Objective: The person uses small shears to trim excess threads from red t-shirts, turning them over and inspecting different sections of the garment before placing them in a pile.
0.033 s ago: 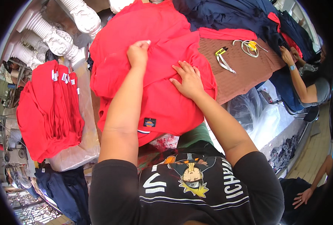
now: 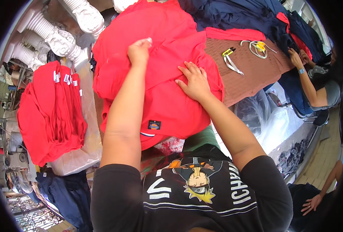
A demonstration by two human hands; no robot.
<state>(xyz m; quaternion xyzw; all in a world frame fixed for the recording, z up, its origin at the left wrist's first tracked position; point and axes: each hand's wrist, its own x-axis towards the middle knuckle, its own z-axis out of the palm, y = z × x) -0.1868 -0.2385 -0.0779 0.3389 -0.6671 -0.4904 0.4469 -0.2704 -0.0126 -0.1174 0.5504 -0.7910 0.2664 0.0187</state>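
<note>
A large red garment (image 2: 163,89) lies in loose layers in front of me, with a small dark label near its lower edge. My right hand (image 2: 195,80) rests flat on the cloth, fingers spread. Above the cloth's upper middle, my left hand (image 2: 139,52) is closed in a pinch. Something small and pale shows at its fingertips, too small to name. Beyond my right hand, a small yellow-and-black thread snipper (image 2: 228,52) with a white ribbon lies on the brown cloth (image 2: 237,83).
Folded red garments (image 2: 51,116) with white tags are stacked at the left. White carved posts (image 2: 55,40) stand behind them. Navy fabric (image 2: 237,17) is heaped at the far right, near a white cord (image 2: 252,52). Another person's arm (image 2: 308,83) works at the right.
My left hand has shifted slightly to the left and away from me, still pinched. My right hand stays on the cloth.
</note>
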